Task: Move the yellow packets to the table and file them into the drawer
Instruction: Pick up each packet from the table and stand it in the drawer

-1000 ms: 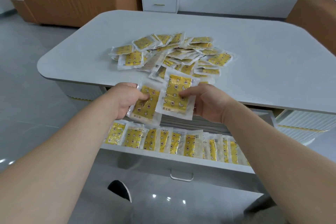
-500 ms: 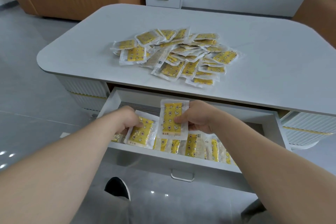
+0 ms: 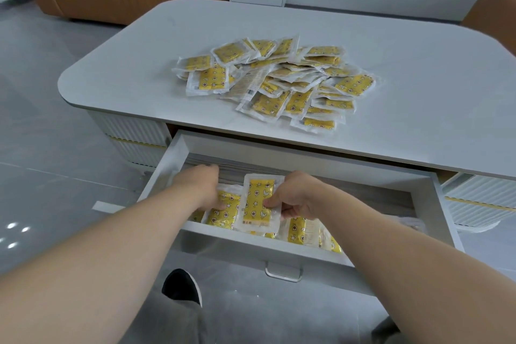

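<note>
**Two packets lowered into the drawer**

Within the last second, brought both held packets down from counter-edge height into the open drawer (image 3: 435, 204). Now pinches one yellow packet (image 3: 258, 204) upright in the right grip (image 3: 298, 195), thumb on its face. Clasps a second packet (image 3: 224, 212), tilted, in the left grip (image 3: 202, 187) at the drawer's front left. Holds both just above the filed row (image 3: 301, 232) along the front wall. Leaves a large pile (image 3: 279, 78) on the counter (image 3: 418, 64). Judged: close to release; most filing still to do.
</note>
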Motion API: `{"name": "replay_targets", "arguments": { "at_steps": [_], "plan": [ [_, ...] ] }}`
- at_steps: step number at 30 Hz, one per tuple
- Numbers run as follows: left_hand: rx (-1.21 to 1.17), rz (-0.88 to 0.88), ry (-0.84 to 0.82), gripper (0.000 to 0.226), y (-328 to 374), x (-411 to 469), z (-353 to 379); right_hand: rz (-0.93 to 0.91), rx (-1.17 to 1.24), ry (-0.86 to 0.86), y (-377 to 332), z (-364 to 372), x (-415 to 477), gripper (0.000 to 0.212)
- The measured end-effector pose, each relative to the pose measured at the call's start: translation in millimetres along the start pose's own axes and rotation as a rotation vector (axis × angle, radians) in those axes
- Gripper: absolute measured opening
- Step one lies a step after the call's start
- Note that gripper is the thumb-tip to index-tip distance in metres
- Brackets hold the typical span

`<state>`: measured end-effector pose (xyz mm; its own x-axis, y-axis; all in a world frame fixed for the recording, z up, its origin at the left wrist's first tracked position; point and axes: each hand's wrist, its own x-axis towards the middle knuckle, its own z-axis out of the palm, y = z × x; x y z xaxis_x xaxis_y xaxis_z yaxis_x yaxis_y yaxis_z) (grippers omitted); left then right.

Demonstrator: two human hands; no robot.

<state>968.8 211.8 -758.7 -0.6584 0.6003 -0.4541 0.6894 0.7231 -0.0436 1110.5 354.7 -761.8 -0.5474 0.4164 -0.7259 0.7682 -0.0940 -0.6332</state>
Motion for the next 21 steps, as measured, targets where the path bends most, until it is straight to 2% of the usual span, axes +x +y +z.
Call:
{"name": "replay_targets", "arguments": {
  "at_steps": [2, 5, 7, 9, 11, 13, 17, 19, 21],
  "plan": [
    [0.033, -0.014, -0.01, 0.072, 5.6, -4.2, -7.5, 0.027, -0.011, -0.018, 3.9, 7.6, 4.9, 0.027],
    [0.107, -0.016, -0.01, 0.036, 13.3, -8.5, -17.5, 0.032, -0.093, -0.016, 9.0, 16.9, 11.5, 0.019],
    [0.124, -0.015, -0.003, 0.022, 17.4, -11.8, -25.5, 0.059, -0.218, -0.016, 11.0, 19.9, 14.4, 0.023],
    [0.098, 0.008, -0.001, 0.026, 20.4, -14.0, -35.0, 0.107, -0.386, -0.042, 12.2, 21.0, 14.5, 0.027],
    [0.047, 0.038, 0.0, 0.039, 21.5, -17.1, -46.5, 0.106, -0.561, -0.042, 14.2, 21.8, 14.2, 0.027],
    [-0.024, 0.06, 0.015, 0.046, 20.4, -20.5, -59.9, 0.09, -0.65, -0.03, 15.4, 22.6, 12.2, 0.028],
    [-0.203, 0.096, 0.103, 0.036, 17.3, -30.5, -94.0, -0.014, -0.767, 0.031, -1.5, 19.3, -1.1, 0.033],
    [-0.273, 0.085, 0.214, 0.027, 18.7, -30.9, -107.1, -0.098, -0.755, 0.077, -20.0, 14.5, -12.0, 0.036],
    [-0.348, 0.07, 0.322, 0.03, 24.8, -28.6, -115.1, -0.177, -0.73, 0.127, -39.5, 6.0, -24.4, 0.039]
  ]
}}
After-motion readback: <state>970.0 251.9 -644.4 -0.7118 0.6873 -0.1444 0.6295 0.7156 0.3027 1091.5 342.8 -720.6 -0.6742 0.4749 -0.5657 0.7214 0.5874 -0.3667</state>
